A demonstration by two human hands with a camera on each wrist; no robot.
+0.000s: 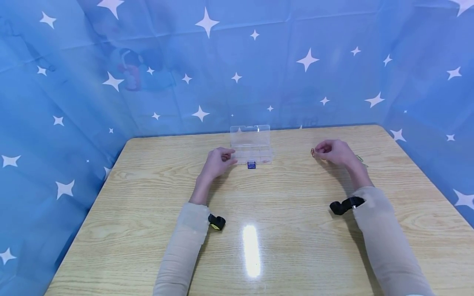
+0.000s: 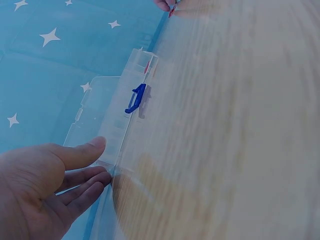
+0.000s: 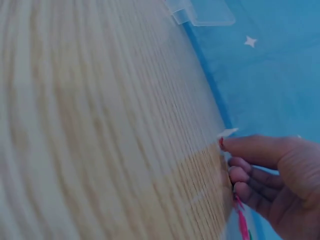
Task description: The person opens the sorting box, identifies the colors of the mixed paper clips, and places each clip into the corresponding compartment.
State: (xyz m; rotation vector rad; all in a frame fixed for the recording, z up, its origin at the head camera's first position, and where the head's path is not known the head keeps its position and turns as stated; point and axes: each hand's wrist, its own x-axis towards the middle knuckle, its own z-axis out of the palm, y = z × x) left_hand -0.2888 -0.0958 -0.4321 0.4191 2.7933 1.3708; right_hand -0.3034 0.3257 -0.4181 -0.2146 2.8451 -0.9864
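Observation:
A clear plastic compartment box (image 1: pixel 252 153) stands at the table's far middle with its lid (image 1: pixel 249 135) raised and a blue latch (image 1: pixel 251 165) at the front. My left hand (image 1: pixel 219 161) rests against the box's left end with thumb and fingers fairly straight; the left wrist view shows the thumb (image 2: pixel 82 151) on the box (image 2: pixel 117 125) beside the latch (image 2: pixel 136 98). To the right, my right hand (image 1: pixel 334 151) pinches a small orange-red paper clip (image 1: pixel 313 152) just above the table. The right wrist view shows the clip (image 3: pixel 221 143) at the thumb tip.
A wooden table (image 1: pixel 259 213) is ringed by a blue star-print cloth (image 1: pixel 237 65). More clips lie just right of my right hand (image 1: pixel 361 159). A pink one shows under the fingers (image 3: pixel 242 220). Black wrist cameras (image 1: pixel 217 222) (image 1: pixel 346 204) sit on both sleeves.

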